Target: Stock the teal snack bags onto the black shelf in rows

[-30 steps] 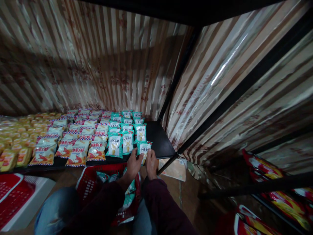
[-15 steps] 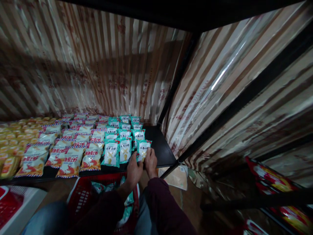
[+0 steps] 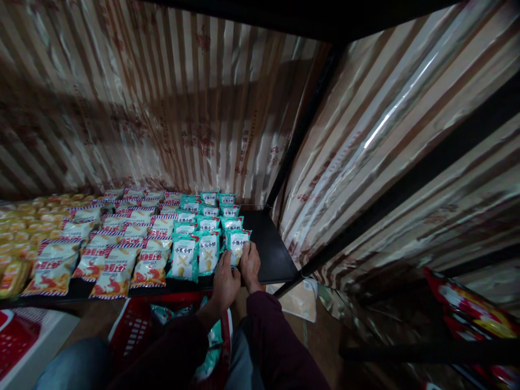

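Observation:
Both hands hold one teal-and-white snack bag [image 3: 236,245] at the front of the rightmost row on the black shelf [image 3: 271,246]. My left hand [image 3: 226,281] is closed on its lower left side, and my right hand [image 3: 251,264] grips its right edge. The bag leans back against another teal bag [image 3: 233,223] behind it. To its left stands a matching snack bag [image 3: 208,252], the front one of the middle teal row. My fingers cover the lower corners of the held bag.
Orange-and-white snack bags [image 3: 115,269] and small yellow packs [image 3: 15,277] fill the shelf's left side. Below sits a red basket [image 3: 132,325] with more teal bags. A black post [image 3: 303,103] and a striped curtain [image 3: 195,108] bound the shelf. Red packages [image 3: 471,303] lie at right.
The held bag has shifted slightly left and back, closer to the row behind it. Both hands have moved with it and keep their grip. The camera view has tilted a little.

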A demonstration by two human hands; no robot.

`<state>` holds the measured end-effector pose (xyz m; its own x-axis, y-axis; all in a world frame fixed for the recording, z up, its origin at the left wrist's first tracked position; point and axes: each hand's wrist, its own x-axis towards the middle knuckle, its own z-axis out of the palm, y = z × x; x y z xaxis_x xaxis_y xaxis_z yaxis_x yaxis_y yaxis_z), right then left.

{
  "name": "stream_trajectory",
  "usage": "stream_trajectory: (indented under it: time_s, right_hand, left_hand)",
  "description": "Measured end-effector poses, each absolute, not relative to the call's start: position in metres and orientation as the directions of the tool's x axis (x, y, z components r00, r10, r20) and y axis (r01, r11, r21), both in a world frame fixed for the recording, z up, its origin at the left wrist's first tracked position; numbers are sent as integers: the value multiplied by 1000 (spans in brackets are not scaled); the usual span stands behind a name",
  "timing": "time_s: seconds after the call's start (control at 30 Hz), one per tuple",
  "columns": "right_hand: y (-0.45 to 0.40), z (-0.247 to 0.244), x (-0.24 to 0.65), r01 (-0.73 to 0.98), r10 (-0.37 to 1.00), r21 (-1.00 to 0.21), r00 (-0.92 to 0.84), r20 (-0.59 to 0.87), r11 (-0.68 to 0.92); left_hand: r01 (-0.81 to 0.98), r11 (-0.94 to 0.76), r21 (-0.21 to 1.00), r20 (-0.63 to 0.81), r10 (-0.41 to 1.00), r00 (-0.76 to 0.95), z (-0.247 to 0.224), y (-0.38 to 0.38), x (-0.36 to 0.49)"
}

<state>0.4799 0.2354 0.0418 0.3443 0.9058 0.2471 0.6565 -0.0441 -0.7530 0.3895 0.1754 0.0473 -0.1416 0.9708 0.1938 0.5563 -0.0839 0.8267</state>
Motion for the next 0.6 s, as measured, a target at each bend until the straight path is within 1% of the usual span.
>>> stream_trajectory:
  time_s: [0.17,0.3,0.47,0.6]
  right_hand:
    - [242,33,480,682,878,-730,323,354,44]
    - [246,29,479,708,854,-702,317,413,76]
    - [245,30,477,728,848,-682,316,425,71]
    - [243,33,473,716,857,-696,321,403,59]
  left_hand:
    - [527,-116,842,228,962,-153,36,178,391]
    - [514,-140,846,252,955,-154,33,179,391]
    - [513,-155,844,261,955,-141,32,180,391]
    - [519,-183,835,278,954,-109,33,178,391]
